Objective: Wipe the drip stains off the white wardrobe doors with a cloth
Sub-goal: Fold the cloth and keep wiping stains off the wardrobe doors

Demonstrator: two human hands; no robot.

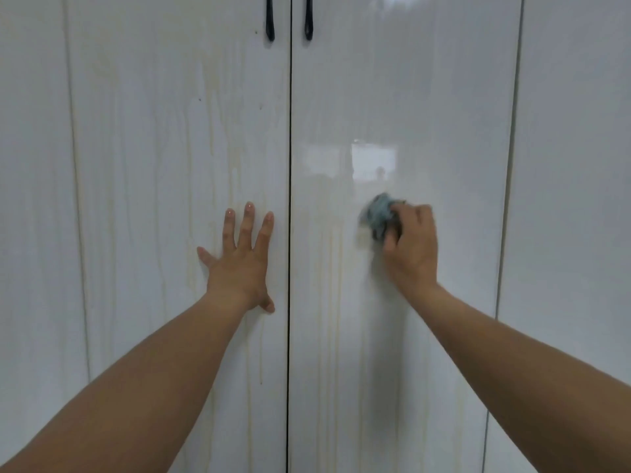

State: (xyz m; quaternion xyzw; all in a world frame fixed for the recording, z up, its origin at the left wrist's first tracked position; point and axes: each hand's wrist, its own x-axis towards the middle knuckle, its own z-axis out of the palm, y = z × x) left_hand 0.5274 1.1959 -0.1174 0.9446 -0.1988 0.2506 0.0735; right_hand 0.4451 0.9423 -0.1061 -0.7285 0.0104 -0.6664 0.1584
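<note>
Two glossy white wardrobe doors fill the view, split by a dark vertical gap. The left door (164, 138) carries several yellowish drip streaks (211, 131) from top to bottom. On the right door (426, 97) fainter streaks (329, 268) run below mid-height; its upper part looks glossy and reflective. My left hand (239, 264) lies flat on the left door with fingers spread, just left of the gap. My right hand (411, 247) grips a bunched blue-grey cloth (377, 213) and holds it against the right door. The cloth is blurred.
Two black handles (270, 18) (309, 18) hang at the top on either side of the gap. Further white panels (30, 199) (573, 165) flank the two doors on the left and right.
</note>
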